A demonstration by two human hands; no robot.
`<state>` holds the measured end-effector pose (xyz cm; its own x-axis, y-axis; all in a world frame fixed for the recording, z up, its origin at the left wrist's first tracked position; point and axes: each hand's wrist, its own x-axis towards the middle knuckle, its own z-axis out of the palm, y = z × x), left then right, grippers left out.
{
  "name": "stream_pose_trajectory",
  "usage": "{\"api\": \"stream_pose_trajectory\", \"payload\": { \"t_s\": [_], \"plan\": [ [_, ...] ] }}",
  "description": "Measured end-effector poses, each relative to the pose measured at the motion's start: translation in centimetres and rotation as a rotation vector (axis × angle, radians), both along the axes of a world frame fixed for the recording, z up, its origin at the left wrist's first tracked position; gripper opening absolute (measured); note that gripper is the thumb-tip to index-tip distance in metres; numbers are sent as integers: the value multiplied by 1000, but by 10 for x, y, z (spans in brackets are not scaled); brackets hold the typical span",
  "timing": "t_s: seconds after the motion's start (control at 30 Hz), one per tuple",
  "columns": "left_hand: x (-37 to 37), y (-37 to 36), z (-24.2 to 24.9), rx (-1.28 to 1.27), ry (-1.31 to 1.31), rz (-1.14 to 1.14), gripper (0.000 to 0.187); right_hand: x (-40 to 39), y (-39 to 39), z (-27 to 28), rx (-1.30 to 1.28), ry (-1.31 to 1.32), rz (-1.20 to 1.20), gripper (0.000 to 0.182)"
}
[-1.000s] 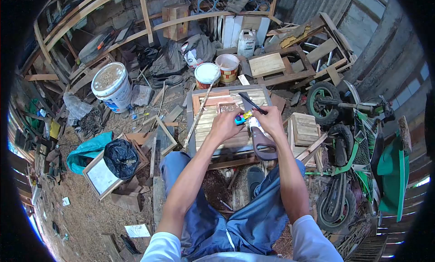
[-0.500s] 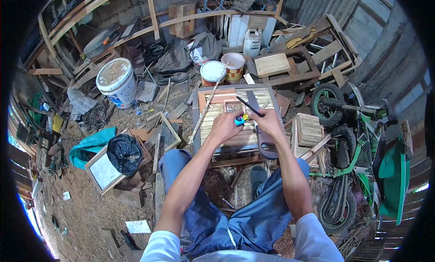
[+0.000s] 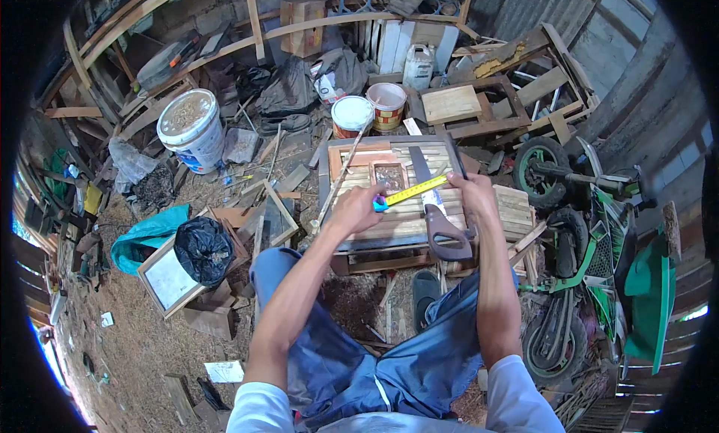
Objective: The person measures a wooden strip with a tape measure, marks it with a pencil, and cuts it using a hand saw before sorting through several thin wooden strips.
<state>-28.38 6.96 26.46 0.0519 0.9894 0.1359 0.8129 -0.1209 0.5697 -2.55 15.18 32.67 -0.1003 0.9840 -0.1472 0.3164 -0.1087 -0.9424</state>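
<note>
My left hand (image 3: 358, 210) is closed around the blue case of a tape measure (image 3: 380, 204). Its yellow blade stretches across to my right hand (image 3: 475, 193), whose fingers pinch the free end. A slim dark stick (image 3: 454, 157), perhaps a pencil, also points up from my right hand. Below the tape lies a handsaw (image 3: 449, 237), its brown handle towards me and its blade passing under the tape. A small wooden tray (image 3: 405, 172) with tiny bits inside, too small to name, sits just beyond the tape. All this is over a low table of wooden slats (image 3: 359, 235).
A thin wooden strip (image 3: 344, 171) lies along the table's left side. Paint buckets (image 3: 352, 116) stand behind it. Wooden frames (image 3: 490, 111) are piled at the back right, and a small green motorbike (image 3: 584, 261) stands at the right. A black bag (image 3: 204, 253) is at the left.
My hands have moved apart, drawing the yellow blade out between them. The dark stick has swung to the right with my right hand, and the handsaw shows more fully.
</note>
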Motion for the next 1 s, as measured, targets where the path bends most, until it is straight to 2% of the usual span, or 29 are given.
{"api": "stream_pose_trajectory", "payload": {
  "t_s": [0.13, 0.23, 0.4, 0.53, 0.63, 0.73, 0.83, 0.97, 1.0],
  "plan": [
    [-21, -11, 29, -37, -103, -98, 32, 19, 5, 0, 4, 38, 29, 29],
    [-24, -17, 40, -72, -60, -130, 32, 18, 0, 5, -36, 11, 64, 30],
    [-18, -16, 48, -159, -28, -86, 39, 16, 6, 0, 6, -13, 50, 31],
    [-13, -14, 48, -146, 41, -53, 36, 16, 4, 2, 45, -60, 60, 32],
    [-12, -17, 48, -74, 97, -42, 34, 15, 4, -6, 157, -35, 44, 35],
    [-12, -16, 47, -63, 110, -49, 32, 17, 0, 1, 191, -119, -44, 39],
    [-13, -17, 46, -44, 123, -55, 33, 15, -2, 0, 549, -219, -184, 34],
    [-12, -18, 46, -24, 138, -101, 33, -6, -29, 16, 621, 29, 13, 40],
    [-11, -18, 47, -16, 137, -122, 32, -15, -42, 24, 576, -27, 67, 49]
  ]
}}
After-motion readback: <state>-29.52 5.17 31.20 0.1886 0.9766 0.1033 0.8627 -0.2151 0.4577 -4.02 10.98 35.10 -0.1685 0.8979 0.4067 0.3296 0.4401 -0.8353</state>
